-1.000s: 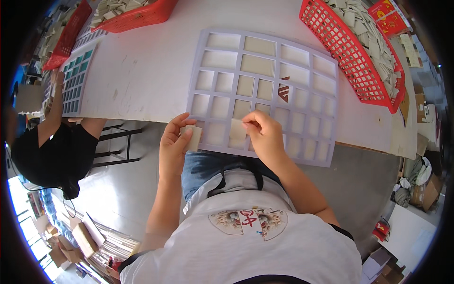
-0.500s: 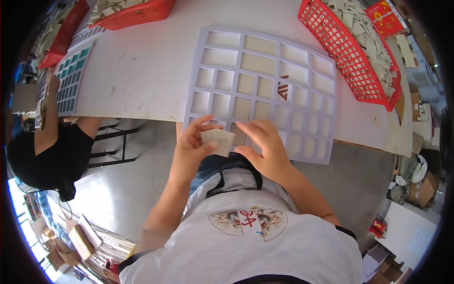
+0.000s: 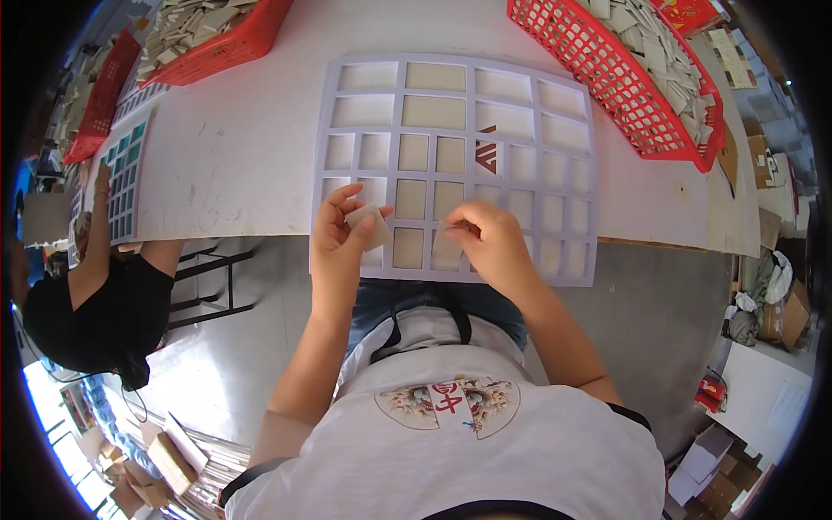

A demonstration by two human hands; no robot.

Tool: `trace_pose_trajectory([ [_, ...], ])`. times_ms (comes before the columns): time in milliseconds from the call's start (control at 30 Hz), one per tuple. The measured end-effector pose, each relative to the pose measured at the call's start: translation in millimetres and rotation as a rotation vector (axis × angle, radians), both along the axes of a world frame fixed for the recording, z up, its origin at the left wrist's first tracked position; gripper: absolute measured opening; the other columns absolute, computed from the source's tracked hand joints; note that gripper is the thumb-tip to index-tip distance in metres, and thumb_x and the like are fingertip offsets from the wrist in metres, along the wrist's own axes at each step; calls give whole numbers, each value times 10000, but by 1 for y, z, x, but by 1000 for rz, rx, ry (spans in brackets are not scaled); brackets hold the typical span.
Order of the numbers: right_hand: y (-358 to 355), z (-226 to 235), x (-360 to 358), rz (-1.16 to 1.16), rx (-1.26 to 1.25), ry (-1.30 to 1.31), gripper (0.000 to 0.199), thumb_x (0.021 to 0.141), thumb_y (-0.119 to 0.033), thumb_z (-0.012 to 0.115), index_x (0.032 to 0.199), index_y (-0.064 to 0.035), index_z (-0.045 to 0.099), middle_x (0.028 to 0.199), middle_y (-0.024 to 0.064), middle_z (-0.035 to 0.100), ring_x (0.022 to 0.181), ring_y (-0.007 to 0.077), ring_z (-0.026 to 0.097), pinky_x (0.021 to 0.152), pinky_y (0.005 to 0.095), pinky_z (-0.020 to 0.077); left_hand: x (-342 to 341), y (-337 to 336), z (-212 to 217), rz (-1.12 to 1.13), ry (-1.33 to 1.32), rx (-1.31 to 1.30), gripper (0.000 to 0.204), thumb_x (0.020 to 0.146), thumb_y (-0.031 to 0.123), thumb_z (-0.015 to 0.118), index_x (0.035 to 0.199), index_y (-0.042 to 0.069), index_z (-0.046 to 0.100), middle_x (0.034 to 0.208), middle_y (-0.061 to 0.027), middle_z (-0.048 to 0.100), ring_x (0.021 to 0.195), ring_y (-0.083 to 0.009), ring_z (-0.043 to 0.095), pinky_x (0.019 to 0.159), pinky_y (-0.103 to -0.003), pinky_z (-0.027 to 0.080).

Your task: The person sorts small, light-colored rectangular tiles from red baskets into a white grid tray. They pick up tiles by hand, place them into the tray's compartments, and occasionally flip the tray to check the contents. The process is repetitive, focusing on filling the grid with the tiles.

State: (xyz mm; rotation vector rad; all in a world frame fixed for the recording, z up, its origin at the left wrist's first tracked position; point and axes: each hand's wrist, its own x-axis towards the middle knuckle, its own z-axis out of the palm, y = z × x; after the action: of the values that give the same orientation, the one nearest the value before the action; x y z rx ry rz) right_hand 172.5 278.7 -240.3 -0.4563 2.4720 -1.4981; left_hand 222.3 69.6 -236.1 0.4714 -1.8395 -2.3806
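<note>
A pale lilac compartment tray [image 3: 592, 217] lies in front of me, its near edge reaching the table's edge. Flat beige pieces fill several openings in its middle columns, such as the large rectangular piece [image 3: 435, 78] in the far row. My left hand [image 3: 340, 234], over the tray's near left part, grips one or more square beige pieces [image 3: 373, 227] between thumb and fingers. Fingertips pinched together, my right hand [image 3: 490, 238] is on a beige piece [image 3: 446, 253] at a near-row opening; the piece looks slightly tilted, and the fingers partly cover it.
Red plastic baskets heaped with beige pieces stand at the back right [image 3: 607, 78] and back left [image 3: 230, 56]. A person in black [image 3: 95, 299] works at the far left beside a tray with green openings [image 3: 126, 186]. A dark metal stool frame [image 3: 212, 286] stands below the table.
My right hand has gone from open fingers near the left hand's pieces to a pinch on a piece at the near row. My left hand still holds its beige pieces. The view has shifted.
</note>
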Motion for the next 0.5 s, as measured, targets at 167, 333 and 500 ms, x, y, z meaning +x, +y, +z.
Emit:
trace_pose_trajectory([
  [167,3,-11,-2,174,118,299,139,791,-36,686,920,-14,640,1008,125,619,787,307,609,657,371,471,-10,-4,-21,28,-17,14,380,933,18,577,1303,-7,496,1103,-76,541,1095,-242,645,880,-298,523],
  [333,11,-8,33,292,487,654,274,789,-114,717,1049,-43,667,1086,94,586,999,282,553,823,419,450,-11,-4,-18,51,-36,26,372,936,54,611,1291,1,512,1133,-89,570,1086,-222,642,900,-297,517],
  [500,19,0,38,236,409,578,282,797,-153,722,1063,-67,686,1173,106,585,1159,302,498,962,442,397,-13,4,-15,27,-34,-22,264,916,7,629,1178,-2,594,1017,-45,609,956,-142,638,828,-265,515],
])
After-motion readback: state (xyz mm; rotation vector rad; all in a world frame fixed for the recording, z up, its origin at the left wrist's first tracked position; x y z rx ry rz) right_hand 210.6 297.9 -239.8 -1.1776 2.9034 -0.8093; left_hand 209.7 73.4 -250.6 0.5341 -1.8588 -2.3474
